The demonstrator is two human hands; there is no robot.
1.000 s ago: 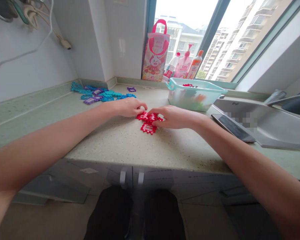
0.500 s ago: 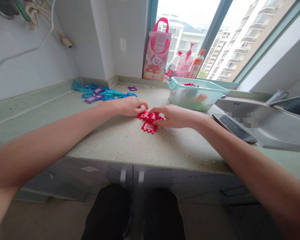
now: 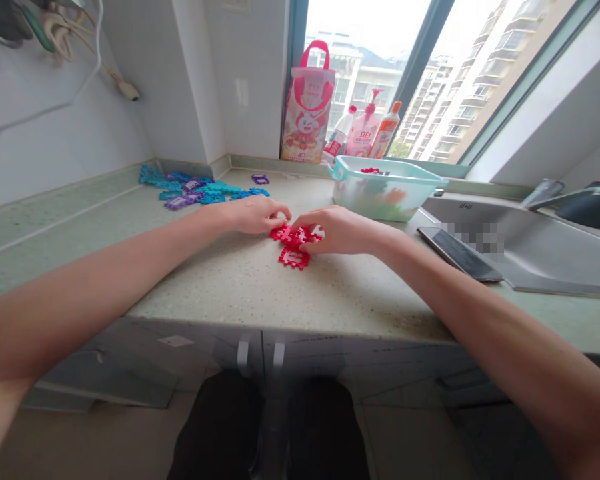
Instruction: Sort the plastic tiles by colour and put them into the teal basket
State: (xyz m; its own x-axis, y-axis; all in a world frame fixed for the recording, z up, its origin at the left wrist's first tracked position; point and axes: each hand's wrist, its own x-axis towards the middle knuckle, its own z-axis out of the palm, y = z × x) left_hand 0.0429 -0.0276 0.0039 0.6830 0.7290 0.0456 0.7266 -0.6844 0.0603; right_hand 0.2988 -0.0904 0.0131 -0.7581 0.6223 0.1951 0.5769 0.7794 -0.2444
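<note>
Several red plastic interlocking building pieces point(image 3: 295, 257), with notched edges and window-like openings, lie together on the speckled countertop point(image 3: 260, 293). My left hand point(image 3: 263, 215) rests at their left side, its fingers bent and closed on the edge of a red piece. From the right, my right hand point(image 3: 333, 230) pinches a red piece over the middle of the group between thumb and fingers. The fingers hide part of the red pieces, so I cannot tell how they join.
Blue and purple pieces point(image 3: 190, 190) are heaped at the back left, with one purple piece point(image 3: 261, 179) apart. A translucent teal bin point(image 3: 387, 193) holding pieces stands behind my right hand. A phone point(image 3: 457, 253) lies beside the steel sink point(image 3: 545, 247). Bottles point(image 3: 363, 133) and a bag point(image 3: 307, 117) line the window.
The view has shifted slightly, so everything sits a little further left. My right hand has tilted a little over the red pieces; both hands keep their places at them.
</note>
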